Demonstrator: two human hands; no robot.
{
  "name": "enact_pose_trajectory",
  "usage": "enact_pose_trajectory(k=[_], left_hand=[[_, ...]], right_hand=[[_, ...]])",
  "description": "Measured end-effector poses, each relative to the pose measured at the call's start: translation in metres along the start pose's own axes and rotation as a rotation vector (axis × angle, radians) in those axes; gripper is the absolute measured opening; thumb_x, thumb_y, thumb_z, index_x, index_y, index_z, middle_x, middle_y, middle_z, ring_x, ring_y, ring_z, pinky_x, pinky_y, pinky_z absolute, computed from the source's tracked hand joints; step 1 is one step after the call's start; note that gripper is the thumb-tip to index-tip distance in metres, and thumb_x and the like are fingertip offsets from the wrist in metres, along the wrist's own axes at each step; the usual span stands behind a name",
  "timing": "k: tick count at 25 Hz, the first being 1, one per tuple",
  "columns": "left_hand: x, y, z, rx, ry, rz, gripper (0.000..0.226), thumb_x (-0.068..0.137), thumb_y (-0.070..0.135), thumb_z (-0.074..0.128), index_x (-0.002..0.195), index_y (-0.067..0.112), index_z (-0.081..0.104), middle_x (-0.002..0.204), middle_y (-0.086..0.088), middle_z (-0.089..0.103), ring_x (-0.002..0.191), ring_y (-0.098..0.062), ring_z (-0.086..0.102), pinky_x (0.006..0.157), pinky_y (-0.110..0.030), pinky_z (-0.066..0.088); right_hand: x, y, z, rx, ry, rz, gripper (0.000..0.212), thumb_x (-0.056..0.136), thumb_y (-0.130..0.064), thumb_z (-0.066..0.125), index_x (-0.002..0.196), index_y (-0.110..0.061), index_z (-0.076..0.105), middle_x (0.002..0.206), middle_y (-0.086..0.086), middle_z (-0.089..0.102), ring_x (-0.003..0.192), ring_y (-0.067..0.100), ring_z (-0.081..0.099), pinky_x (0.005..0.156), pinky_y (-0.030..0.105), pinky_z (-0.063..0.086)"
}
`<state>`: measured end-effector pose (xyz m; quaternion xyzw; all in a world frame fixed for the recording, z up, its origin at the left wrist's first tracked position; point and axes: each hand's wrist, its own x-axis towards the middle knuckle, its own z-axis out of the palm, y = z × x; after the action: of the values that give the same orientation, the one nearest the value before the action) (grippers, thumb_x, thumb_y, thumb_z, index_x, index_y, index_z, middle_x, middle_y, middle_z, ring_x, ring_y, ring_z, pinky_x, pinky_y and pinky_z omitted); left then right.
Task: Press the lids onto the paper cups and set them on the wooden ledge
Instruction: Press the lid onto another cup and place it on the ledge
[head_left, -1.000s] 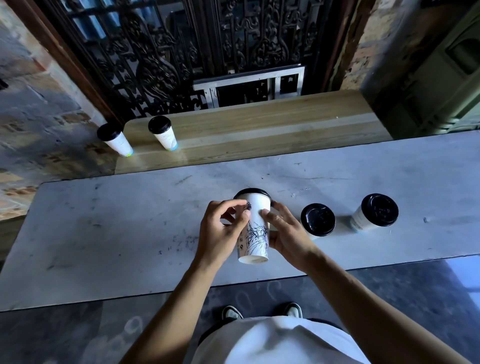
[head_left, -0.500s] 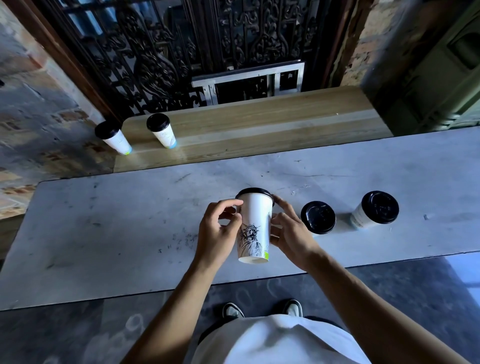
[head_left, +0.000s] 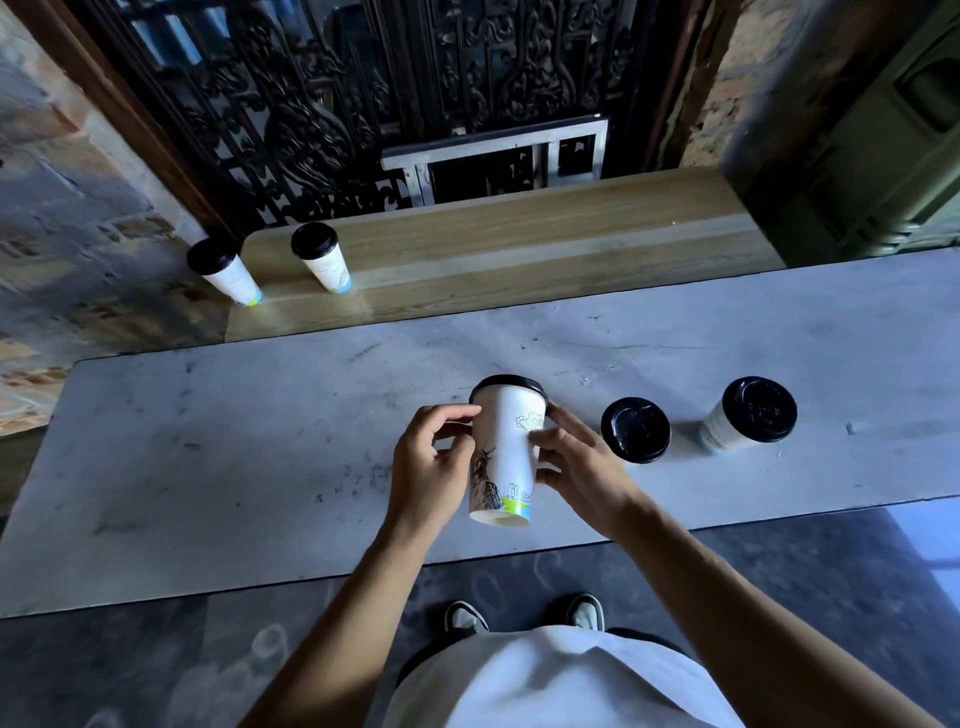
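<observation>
A white paper cup with a black lid and a printed drawing is held tilted above the grey counter. My left hand grips its left side and my right hand its right side, fingers near the lid's rim. Two lidded cups stand on the counter to the right. Two more lidded cups stand at the left end of the wooden ledge.
A black ornate iron grille rises behind the ledge, with a metal frame at its foot. Brick walls flank both sides. My shoes and white shirt show below the counter's near edge.
The cup has turned in my hands, so the drawing has shifted to the left and a green and blue band shows at its base. Both hands stay on it.
</observation>
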<state>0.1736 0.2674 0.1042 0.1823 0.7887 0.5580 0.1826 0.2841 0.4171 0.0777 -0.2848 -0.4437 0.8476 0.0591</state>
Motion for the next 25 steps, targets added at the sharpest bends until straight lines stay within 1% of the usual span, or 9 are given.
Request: enact_pose_trajectory(k=[3, 6, 9, 13, 15, 17, 20, 23, 25], left_hand=[[-0.0016, -0.0004, 0.0007, -0.032, -0.009, -0.023, 0.019, 0.091, 0.010, 0.066, 0.108, 0.016, 0.074, 0.109, 0.000, 0.076, 0.101, -0.012, 0.070, 0.083, -0.022, 0.053], [-0.0035, 0.0000, 0.0010, -0.049, -0.014, -0.043, 0.027, 0.084, 0.029, 0.068, 0.107, 0.015, 0.071, 0.106, 0.004, 0.076, 0.098, -0.007, 0.071, 0.088, -0.027, 0.056], [-0.0030, -0.0010, 0.0009, -0.056, -0.016, -0.061, 0.023, 0.081, 0.030, 0.067, 0.101, 0.018, 0.070, 0.101, 0.006, 0.076, 0.094, -0.005, 0.070, 0.088, -0.033, 0.058], [-0.0037, -0.0037, 0.0004, -0.068, -0.018, -0.049, 0.023, 0.081, 0.025, 0.067, 0.103, 0.019, 0.071, 0.104, 0.003, 0.076, 0.098, -0.010, 0.072, 0.089, -0.039, 0.061], [-0.0041, -0.0040, -0.0005, -0.048, -0.004, -0.002, 0.024, 0.083, 0.013, 0.069, 0.105, 0.019, 0.073, 0.108, 0.000, 0.075, 0.099, -0.011, 0.072, 0.089, -0.040, 0.061], [-0.0043, -0.0052, -0.0025, -0.001, -0.003, 0.068, 0.034, 0.084, -0.002, 0.070, 0.104, 0.025, 0.075, 0.110, 0.000, 0.072, 0.096, -0.012, 0.071, 0.086, -0.038, 0.060], [-0.0037, -0.0062, -0.0050, 0.050, -0.035, 0.112, 0.051, 0.081, -0.008, 0.069, 0.102, 0.038, 0.076, 0.111, 0.004, 0.067, 0.092, -0.013, 0.071, 0.081, -0.030, 0.059], [-0.0036, -0.0081, -0.0030, 0.012, -0.026, 0.081, 0.047, 0.082, -0.001, 0.066, 0.099, 0.041, 0.077, 0.109, 0.003, 0.069, 0.093, -0.015, 0.072, 0.078, -0.032, 0.061], [-0.0045, -0.0080, -0.0011, -0.044, -0.013, 0.041, 0.035, 0.083, 0.013, 0.062, 0.098, 0.041, 0.077, 0.107, 0.001, 0.073, 0.096, -0.021, 0.073, 0.075, -0.027, 0.060]], right_hand=[[0.0007, -0.0004, -0.0012, 0.014, -0.002, 0.007, 0.062, 0.075, -0.020, 0.071, 0.136, -0.019, 0.060, 0.089, 0.004, 0.071, 0.076, 0.020, 0.067, 0.071, 0.035, 0.058], [0.0037, -0.0010, -0.0052, 0.047, -0.022, 0.029, 0.054, 0.094, -0.009, 0.045, 0.143, -0.030, 0.053, 0.081, 0.006, 0.063, 0.070, 0.019, 0.061, 0.071, 0.033, 0.054], [0.0032, -0.0025, -0.0085, 0.055, -0.034, 0.039, 0.066, 0.095, 0.001, 0.031, 0.147, -0.036, 0.049, 0.071, 0.002, 0.059, 0.066, 0.015, 0.059, 0.070, 0.031, 0.051], [-0.0020, -0.0056, -0.0070, 0.059, -0.071, 0.005, 0.068, 0.089, -0.004, 0.049, 0.146, -0.042, 0.049, 0.071, 0.005, 0.062, 0.068, 0.015, 0.060, 0.069, 0.030, 0.052], [-0.0019, -0.0059, -0.0062, 0.062, -0.070, 0.012, 0.073, 0.082, -0.010, 0.058, 0.146, -0.044, 0.048, 0.073, 0.007, 0.062, 0.070, 0.017, 0.059, 0.071, 0.032, 0.049], [-0.0013, -0.0055, -0.0067, 0.042, -0.065, 0.012, 0.077, 0.080, -0.011, 0.059, 0.149, -0.042, 0.044, 0.072, 0.005, 0.061, 0.072, 0.017, 0.057, 0.071, 0.032, 0.047], [-0.0014, -0.0056, -0.0088, -0.004, -0.077, 0.016, 0.081, 0.077, -0.009, 0.055, 0.151, -0.038, 0.042, 0.080, 0.005, 0.067, 0.078, 0.017, 0.064, 0.074, 0.031, 0.050], [-0.0027, -0.0064, -0.0073, -0.015, -0.101, 0.036, 0.082, 0.075, -0.008, 0.059, 0.152, -0.031, 0.043, 0.105, 0.020, 0.064, 0.097, 0.030, 0.063, 0.082, 0.041, 0.053], [-0.0036, -0.0067, -0.0061, 0.008, -0.091, 0.036, 0.079, 0.078, -0.010, 0.062, 0.152, -0.029, 0.043, 0.109, 0.023, 0.058, 0.102, 0.033, 0.061, 0.080, 0.043, 0.056]])
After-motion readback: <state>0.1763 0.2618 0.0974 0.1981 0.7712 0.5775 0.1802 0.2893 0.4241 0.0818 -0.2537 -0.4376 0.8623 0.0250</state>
